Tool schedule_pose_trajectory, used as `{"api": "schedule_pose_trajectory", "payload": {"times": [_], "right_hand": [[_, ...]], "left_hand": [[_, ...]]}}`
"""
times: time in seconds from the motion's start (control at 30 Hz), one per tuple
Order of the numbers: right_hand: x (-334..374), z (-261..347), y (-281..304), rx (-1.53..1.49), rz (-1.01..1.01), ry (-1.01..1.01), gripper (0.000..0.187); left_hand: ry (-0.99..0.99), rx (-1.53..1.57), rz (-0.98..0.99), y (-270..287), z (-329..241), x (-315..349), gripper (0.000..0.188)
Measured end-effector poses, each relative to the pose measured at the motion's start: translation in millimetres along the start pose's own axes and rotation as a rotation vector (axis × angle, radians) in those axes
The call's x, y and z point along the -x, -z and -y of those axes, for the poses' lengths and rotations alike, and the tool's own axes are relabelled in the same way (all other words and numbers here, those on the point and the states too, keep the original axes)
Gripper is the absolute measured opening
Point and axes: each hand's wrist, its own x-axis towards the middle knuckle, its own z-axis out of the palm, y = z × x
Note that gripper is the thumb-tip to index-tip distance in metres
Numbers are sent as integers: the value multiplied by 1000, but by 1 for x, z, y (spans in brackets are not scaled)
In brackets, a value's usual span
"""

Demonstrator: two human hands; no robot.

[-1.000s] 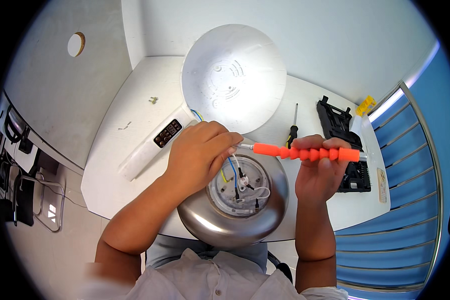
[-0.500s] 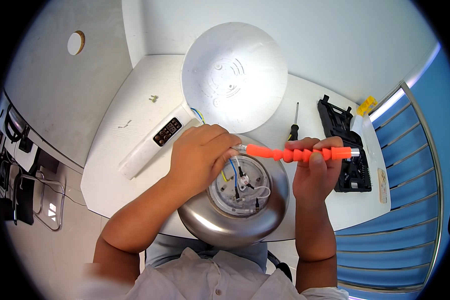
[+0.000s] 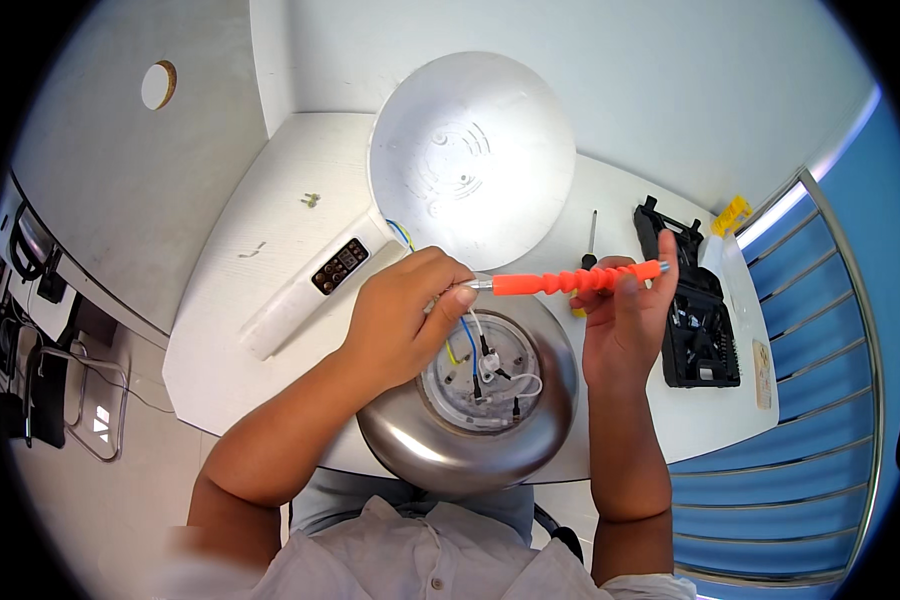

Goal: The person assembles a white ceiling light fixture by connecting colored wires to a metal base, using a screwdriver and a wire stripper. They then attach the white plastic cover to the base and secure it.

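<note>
right hand (image 3: 625, 320) grips a ribbed orange-handled screwdriver (image 3: 570, 281) held level; left hand (image 3: 405, 315) pinches its metal tip above the round silver metal lamp base (image 3: 470, 400) on the white table (image 3: 260, 300).

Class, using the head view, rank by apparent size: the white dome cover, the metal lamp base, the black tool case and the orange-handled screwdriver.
1. white dome cover and metal lamp base: look alike; the base is nearer and partly hidden.
2. black tool case
3. orange-handled screwdriver

Screwdriver tip (image 3: 480, 285) behind left hand (image 3: 400, 320)
</note>
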Motion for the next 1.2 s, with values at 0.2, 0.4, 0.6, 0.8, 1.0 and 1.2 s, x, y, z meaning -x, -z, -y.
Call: {"api": "schedule_pose_trajectory", "payload": {"times": [0.2, 0.4, 0.6, 0.8, 1.0, 1.2], "right_hand": [[-4, 6, 0, 3, 83, -11, 67], [-19, 6, 24, 803, 106, 406, 32], [-21, 18, 16, 1422, 306, 641, 23], [-15, 7, 9, 1424, 489, 624, 32], [-7, 11, -4, 1351, 513, 624, 34], [0, 15, -2, 1204, 555, 396, 17]], "left_hand": [[55, 70, -13, 3, 2, -1, 31], [93, 196, -1, 9, 6, -2, 31], [114, 141, 46, 13, 5, -3, 32], [124, 31, 135, 14, 0, -3, 27], [-122, -114, 8, 10, 1, -4, 20], [-281, -352, 5, 12, -2, -7, 20]]}}
